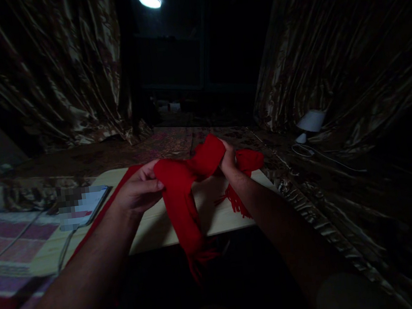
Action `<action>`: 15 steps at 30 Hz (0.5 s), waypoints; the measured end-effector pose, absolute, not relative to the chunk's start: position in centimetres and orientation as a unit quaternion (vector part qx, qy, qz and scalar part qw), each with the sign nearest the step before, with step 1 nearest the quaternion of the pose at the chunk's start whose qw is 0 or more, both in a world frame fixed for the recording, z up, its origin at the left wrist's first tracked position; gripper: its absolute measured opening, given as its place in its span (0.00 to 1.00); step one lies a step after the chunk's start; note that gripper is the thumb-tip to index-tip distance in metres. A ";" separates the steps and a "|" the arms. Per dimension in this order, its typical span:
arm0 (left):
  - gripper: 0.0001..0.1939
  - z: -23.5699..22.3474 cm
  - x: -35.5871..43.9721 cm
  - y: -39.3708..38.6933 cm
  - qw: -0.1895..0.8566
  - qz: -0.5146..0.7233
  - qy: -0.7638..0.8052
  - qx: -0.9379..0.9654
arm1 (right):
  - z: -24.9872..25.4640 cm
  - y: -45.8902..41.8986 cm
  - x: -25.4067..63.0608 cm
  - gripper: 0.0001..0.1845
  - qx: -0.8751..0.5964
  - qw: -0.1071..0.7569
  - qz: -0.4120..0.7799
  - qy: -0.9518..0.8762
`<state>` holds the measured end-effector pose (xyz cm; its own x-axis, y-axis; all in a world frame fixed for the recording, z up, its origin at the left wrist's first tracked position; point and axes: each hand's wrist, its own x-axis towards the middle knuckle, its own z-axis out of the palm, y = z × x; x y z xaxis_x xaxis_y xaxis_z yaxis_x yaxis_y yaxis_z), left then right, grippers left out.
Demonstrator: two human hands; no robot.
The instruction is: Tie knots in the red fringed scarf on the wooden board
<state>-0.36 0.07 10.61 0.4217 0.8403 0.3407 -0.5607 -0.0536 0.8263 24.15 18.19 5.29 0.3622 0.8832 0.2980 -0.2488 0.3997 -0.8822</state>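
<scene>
Camera sits on my head, looks forward and also downward. My forearms enter from lower edge, quite near to camera. My left hand and right hand come near middle of view. Wooden board is seen slantwise from above. Farther away, wide view reaches curtains on both sides and dark window ahead.

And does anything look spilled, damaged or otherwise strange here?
Nothing visible looks spilled or damaged. One fringed end of the red scarf merely hangs past the near edge of the wooden tabletop. Only the pixelated patch at left looks odd: its squares hide part of a device.
</scene>
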 end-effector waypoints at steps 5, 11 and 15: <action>0.12 10.0 -0.7 1.3 0.686 0.576 0.240 0.374 | 5.4 17.1 24.3 0.23 -0.489 0.658 0.245 -0.518; 0.21 8.1 -2.2 2.2 0.655 0.656 0.253 0.278 | 5.0 17.1 25.6 0.23 -0.549 0.599 0.185 -0.552; 0.22 7.8 -2.2 2.2 0.638 0.697 0.230 0.233 | 5.3 17.4 26.5 0.26 -0.565 0.590 0.189 -0.545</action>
